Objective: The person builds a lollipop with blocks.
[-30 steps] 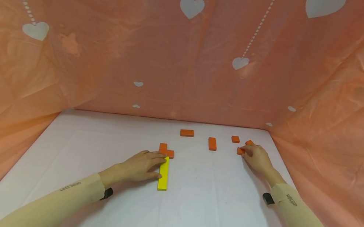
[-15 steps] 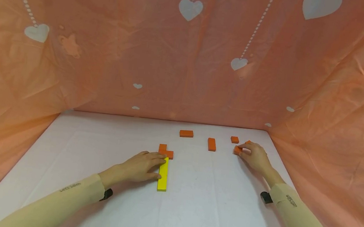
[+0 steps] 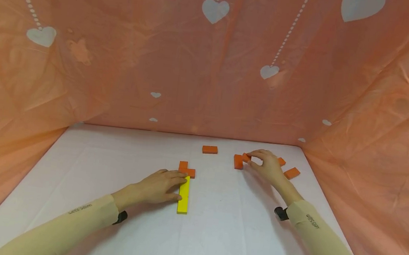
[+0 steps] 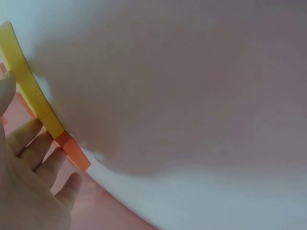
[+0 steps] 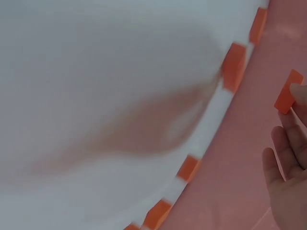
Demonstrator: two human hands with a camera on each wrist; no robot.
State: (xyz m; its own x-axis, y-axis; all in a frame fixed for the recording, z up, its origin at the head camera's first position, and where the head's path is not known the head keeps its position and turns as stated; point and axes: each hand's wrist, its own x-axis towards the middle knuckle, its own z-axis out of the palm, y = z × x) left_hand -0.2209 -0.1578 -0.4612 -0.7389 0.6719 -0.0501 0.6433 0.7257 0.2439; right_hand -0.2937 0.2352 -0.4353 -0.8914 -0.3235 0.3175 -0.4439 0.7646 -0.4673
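Note:
My left hand (image 3: 158, 187) lies beside a flat yellow bar (image 3: 183, 206), fingers extended over its far end, thumb at its left side. In the left wrist view a seam crosses the yellow bar (image 4: 29, 88). Beyond the bar, orange blocks (image 3: 183, 165) meet it in a stepped shape, partly covered by the fingertips. My right hand (image 3: 269, 167) pinches a small orange block (image 3: 246, 157) between thumb and fingers. In the right wrist view the pinched block (image 5: 285, 98) appears raised off the table. An oblong orange block (image 3: 238, 162) lies just left of it in the head view.
Another oblong orange block (image 3: 209, 149) lies near the back of the white table (image 3: 215, 236). Right of my right hand lie two more orange blocks (image 3: 291, 173). Another small block (image 5: 190, 167) shows in the right wrist view. Peach cloth (image 3: 181, 58) with white hearts walls the back and sides.
My right hand has moved left with the small orange block, from the right-hand group to near the oblong block. Blocks at the right are uncovered. My left hand stays in place.

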